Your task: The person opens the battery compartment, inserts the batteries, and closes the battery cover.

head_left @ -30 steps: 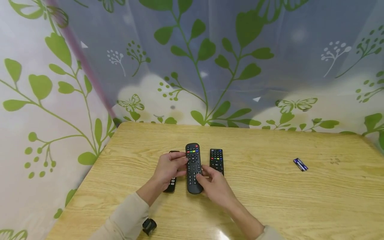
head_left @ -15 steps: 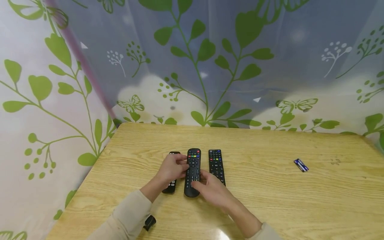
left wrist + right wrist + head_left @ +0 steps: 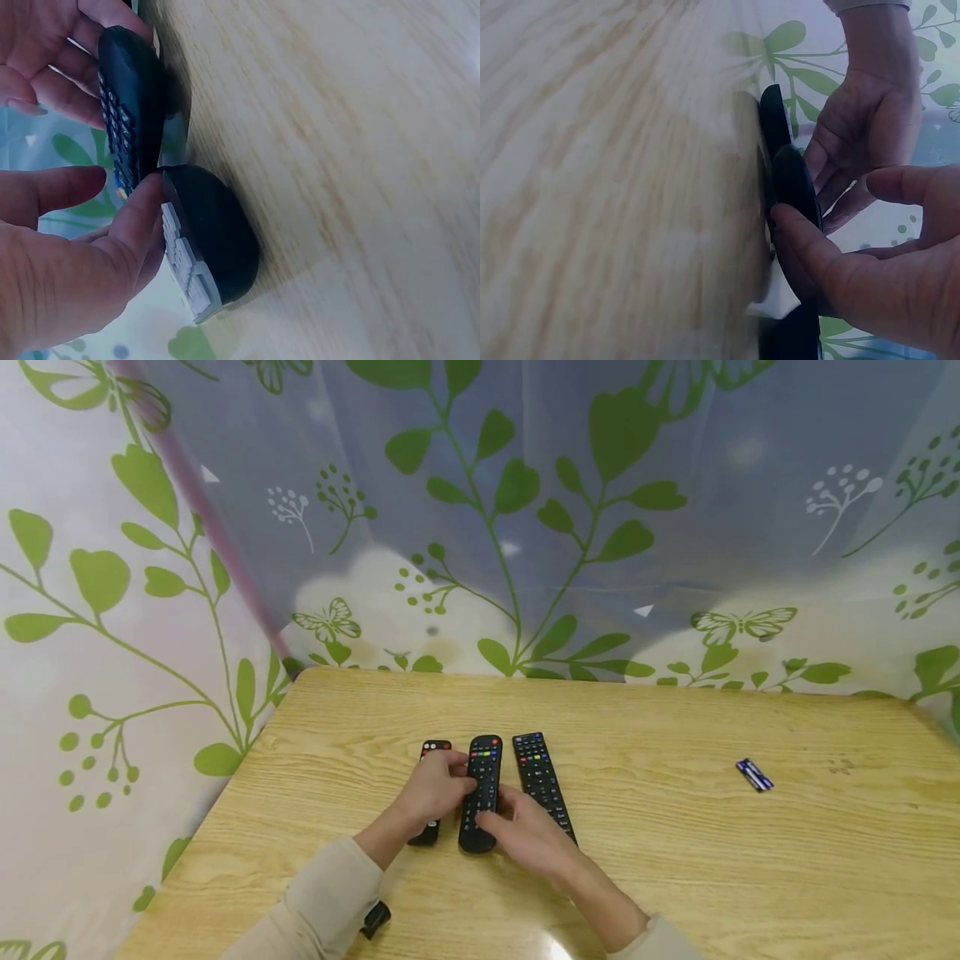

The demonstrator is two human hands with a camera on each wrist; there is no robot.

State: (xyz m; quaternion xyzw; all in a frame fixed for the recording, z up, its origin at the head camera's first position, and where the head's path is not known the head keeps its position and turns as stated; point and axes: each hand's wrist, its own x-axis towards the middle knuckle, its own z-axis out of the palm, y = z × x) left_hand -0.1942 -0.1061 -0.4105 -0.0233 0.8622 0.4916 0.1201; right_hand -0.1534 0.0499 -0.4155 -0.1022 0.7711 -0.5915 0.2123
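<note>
A black remote control [image 3: 483, 768] with coloured buttons near its top lies between both hands, face up and close over the table. My left hand [image 3: 427, 789] holds its left edge, fingertips and thumb at the side. My right hand [image 3: 528, 831] grips its lower right part, the thumb over the number keys. Left of it a second remote [image 3: 426, 837] with pale keys lies partly under my left hand. A third remote [image 3: 534, 768] lies slanted on the right, its lower end partly behind my right hand. In the right wrist view the middle remote [image 3: 795, 180] shows edge-on.
Two blue and white batteries [image 3: 753, 775] lie side by side on the wooden table [image 3: 660, 843], far to the right. A small black object [image 3: 377, 918] sits near the left sleeve. A leaf-patterned curtain [image 3: 525, 543] stands behind the table's back edge.
Both hands have brought the middle remote lower and slightly nearer the body. The right-hand remote has turned, its top shifting left and its lower end right.
</note>
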